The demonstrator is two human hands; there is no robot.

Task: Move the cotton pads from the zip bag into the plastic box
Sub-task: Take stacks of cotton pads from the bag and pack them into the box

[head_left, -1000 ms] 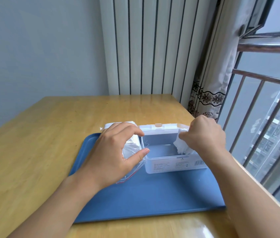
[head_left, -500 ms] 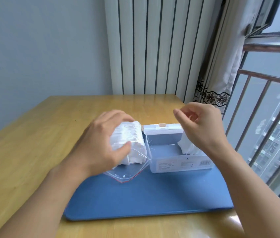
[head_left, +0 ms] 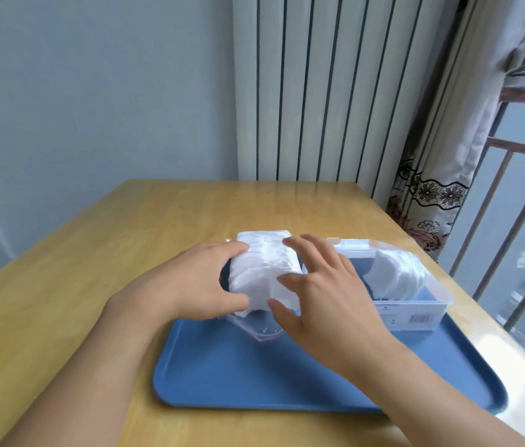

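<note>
Fingers (head_left: 229,250) and thumb of the left hand (head_left: 190,282) curl round the zip bag (head_left: 264,272) of cotton pads, held above the blue tray (head_left: 238,375). Right hand (head_left: 325,295) — fingers spread and straight — rests against the bag's right side. Just right stands the plastic box (head_left: 416,312), lid open, more cotton pads (head_left: 393,279) inside — tray on the wooden surface (head_left: 93,253).

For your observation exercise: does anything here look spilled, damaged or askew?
Nothing stands out. The left hand holds the zip bag of pads, the right hand reaches to it, and a batch of cotton pads sits inside the plastic box.
</note>
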